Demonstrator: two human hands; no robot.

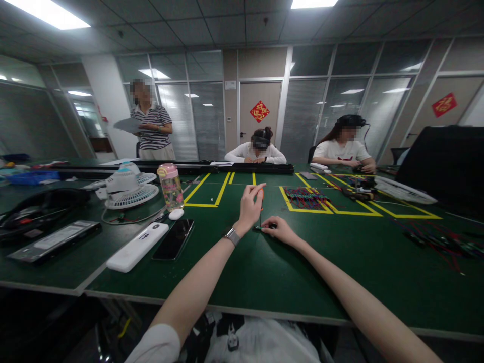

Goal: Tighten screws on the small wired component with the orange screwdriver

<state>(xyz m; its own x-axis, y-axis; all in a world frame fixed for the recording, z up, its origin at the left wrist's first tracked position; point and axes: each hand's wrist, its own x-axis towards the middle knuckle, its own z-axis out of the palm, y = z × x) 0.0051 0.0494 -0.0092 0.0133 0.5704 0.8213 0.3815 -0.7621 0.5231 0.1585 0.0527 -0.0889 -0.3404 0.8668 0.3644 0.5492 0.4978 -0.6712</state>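
Note:
My left hand (pixel 250 204) is closed round a small screwdriver with a red handle (pixel 261 194), held upright with its thin shaft pointing down. The tip meets a small dark part (pixel 258 228) lying on the green table (pixel 264 272). My right hand (pixel 278 229) rests on the table just right of that part, fingers pinched on it and holding it in place. A watch sits on my left wrist.
A white power bank (pixel 138 246), a black phone (pixel 174 238), a white mouse (pixel 176 214), a pink bottle (pixel 171 186) and a desk fan (pixel 126 189) lie to the left. A pile of red and blue wires (pixel 305 197) sits inside yellow tape. Two seated people and one standing person are across the table.

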